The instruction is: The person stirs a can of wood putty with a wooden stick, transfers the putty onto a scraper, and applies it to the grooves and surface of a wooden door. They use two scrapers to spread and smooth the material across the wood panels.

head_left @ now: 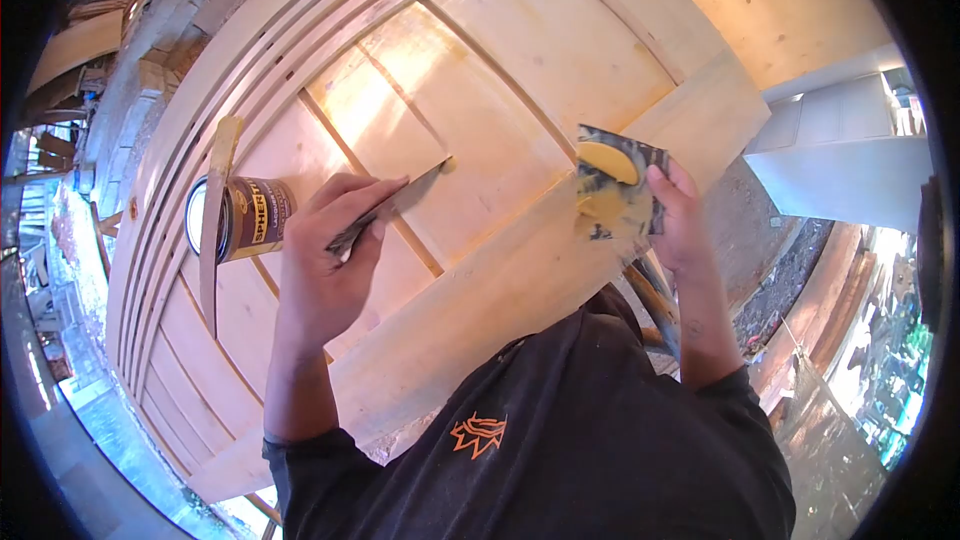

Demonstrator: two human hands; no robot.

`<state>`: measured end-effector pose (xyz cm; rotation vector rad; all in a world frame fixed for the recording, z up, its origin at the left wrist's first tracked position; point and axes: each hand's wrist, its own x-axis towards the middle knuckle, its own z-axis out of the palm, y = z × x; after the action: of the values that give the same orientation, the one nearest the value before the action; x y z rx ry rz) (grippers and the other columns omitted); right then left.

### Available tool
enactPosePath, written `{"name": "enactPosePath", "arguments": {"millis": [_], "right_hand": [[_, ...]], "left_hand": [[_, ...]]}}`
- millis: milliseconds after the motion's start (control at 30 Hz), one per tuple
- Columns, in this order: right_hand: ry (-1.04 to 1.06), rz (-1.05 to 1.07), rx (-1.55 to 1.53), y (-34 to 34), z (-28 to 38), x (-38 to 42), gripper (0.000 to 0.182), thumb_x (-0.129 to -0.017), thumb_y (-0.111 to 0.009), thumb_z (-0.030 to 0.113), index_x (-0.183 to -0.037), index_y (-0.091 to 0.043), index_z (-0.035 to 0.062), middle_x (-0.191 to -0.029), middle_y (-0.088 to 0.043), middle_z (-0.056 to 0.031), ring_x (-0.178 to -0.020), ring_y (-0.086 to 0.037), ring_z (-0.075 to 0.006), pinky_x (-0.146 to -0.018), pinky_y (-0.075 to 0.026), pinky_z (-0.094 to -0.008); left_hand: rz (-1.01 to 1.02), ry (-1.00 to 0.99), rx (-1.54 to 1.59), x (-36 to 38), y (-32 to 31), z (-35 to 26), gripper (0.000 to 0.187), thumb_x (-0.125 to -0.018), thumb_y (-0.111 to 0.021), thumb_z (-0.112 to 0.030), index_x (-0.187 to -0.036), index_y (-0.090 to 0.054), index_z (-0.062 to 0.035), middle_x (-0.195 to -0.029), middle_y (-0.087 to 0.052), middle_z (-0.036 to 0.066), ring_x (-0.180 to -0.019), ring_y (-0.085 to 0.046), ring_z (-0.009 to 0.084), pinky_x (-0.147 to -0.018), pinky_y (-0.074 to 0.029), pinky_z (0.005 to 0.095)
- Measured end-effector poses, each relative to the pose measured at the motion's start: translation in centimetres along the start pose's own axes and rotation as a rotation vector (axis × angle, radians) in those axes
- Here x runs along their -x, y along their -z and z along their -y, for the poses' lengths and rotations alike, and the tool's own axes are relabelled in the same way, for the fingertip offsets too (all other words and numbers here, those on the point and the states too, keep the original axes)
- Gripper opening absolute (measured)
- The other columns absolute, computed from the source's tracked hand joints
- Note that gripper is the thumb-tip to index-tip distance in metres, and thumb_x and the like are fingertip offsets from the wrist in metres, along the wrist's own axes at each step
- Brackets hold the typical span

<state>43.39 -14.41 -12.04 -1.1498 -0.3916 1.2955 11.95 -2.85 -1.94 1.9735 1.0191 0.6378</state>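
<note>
My left hand (330, 245) is closed round a putty knife (392, 206), its blade angled up to the right. A dab of yellow putty (448, 164) shows at the blade's tip, over a pale panel of the wooden door (500, 165). In my right hand (677, 215) is a dark, smeared flat plate (618, 210), gripped by its right edge. A thick mound of yellow putty (606, 162) sits on the plate. Yellowish filler marks run along several of the door's grooves.
A lacquer can (258, 218) stands on the door to the left, with a wooden stick (222, 190) lying across its top. Another wooden panel (790, 0) is at the upper right, above a pale box-like piece (840, 165). Timber lengths (825, 315) lie at right.
</note>
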Motion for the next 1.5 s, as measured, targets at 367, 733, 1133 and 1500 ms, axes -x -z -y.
{"name": "enactPosePath", "arguments": {"millis": [367,733,1133,1500], "right_hand": [[0.211,-0.168,-0.091,5.0,-0.7,-4.3,0.035,-0.099,-0.041,0.014,-0.129,-0.044,-0.0042,-0.122,-0.057,-0.0132,-0.111,-0.057,-0.0213,-0.096,-0.045,-0.0359],[0.305,-0.207,0.045,6.1,-1.4,-6.1,0.037,-0.098,-0.041,0.015,-0.13,-0.042,-0.004,-0.124,-0.053,-0.0131,-0.112,-0.053,-0.02,-0.096,-0.043,-0.034],[0.295,-0.045,-0.107,6.9,-1.6,-5.5,0.039,-0.099,-0.038,0.014,-0.133,-0.038,-0.0052,-0.126,-0.051,-0.0143,-0.115,-0.052,-0.0198,-0.097,-0.042,-0.0331],[0.332,-0.145,-0.127,6.4,-1.8,-5.5,0.043,-0.099,-0.039,0.014,-0.137,-0.034,-0.0066,-0.132,-0.048,-0.0158,-0.118,-0.05,-0.0208,-0.101,-0.04,-0.0343]], "left_hand": [[0.415,-0.372,-0.664,-7.0,-9.9,1.3,0.05,-0.07,-0.055,0.007,-0.119,-0.057,0.001,-0.12,-0.056,0.017,-0.116,-0.052,0.0351,-0.098,-0.044,0.0442],[0.509,-0.055,-0.674,-6.0,-10.4,-0.5,0.05,-0.067,-0.054,0.011,-0.114,-0.062,-0.0021,-0.119,-0.059,0.015,-0.118,-0.052,0.0349,-0.103,-0.04,0.0469],[0.513,0.048,-0.721,-8.3,-12.5,-1.3,0.049,-0.069,-0.053,0.012,-0.115,-0.063,-0.0026,-0.117,-0.062,0.013,-0.115,-0.056,0.0328,-0.098,-0.043,0.0481],[0.485,-0.083,-0.712,-7.0,-12.9,0.4,0.05,-0.069,-0.053,0.009,-0.117,-0.062,-0.0034,-0.122,-0.058,0.014,-0.116,-0.054,0.0334,-0.1,-0.041,0.0468]]}}
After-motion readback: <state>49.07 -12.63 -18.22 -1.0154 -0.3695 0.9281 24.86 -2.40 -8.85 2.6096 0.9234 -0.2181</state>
